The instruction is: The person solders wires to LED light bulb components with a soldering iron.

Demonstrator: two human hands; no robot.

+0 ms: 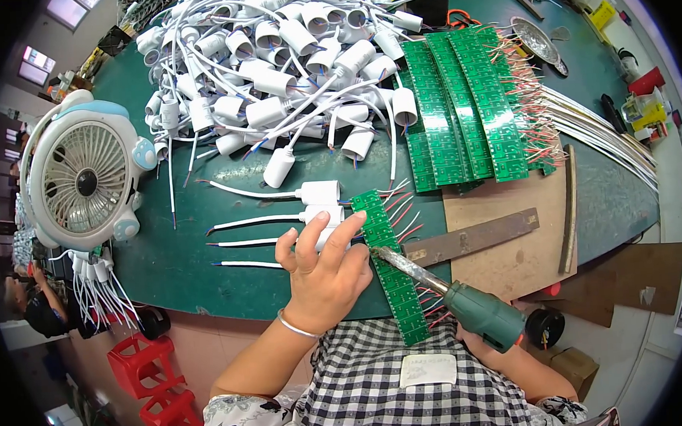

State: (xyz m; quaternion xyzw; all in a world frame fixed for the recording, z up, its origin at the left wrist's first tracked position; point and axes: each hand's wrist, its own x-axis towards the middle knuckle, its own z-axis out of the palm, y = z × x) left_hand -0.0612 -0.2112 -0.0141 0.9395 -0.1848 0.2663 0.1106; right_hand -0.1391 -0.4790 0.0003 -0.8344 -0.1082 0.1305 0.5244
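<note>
Left hand (325, 272) at frame centre, fingers spread, pressing white socket (327, 217) against green circuit strip (390, 264) so it stays put. Right hand (479, 343), mostly hidden lower right, wrapped around soldering iron (453, 292), tip on strip's edge. Socket pile (271, 55) up top, fan (84, 176) at left.

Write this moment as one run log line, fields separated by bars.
left hand: presses white sockets against green strip board | right hand: holds soldering iron, tip on board

Lamp sockets (271, 55) lie behind the circuit strip (390, 264); fan (84, 176) far left.
</note>
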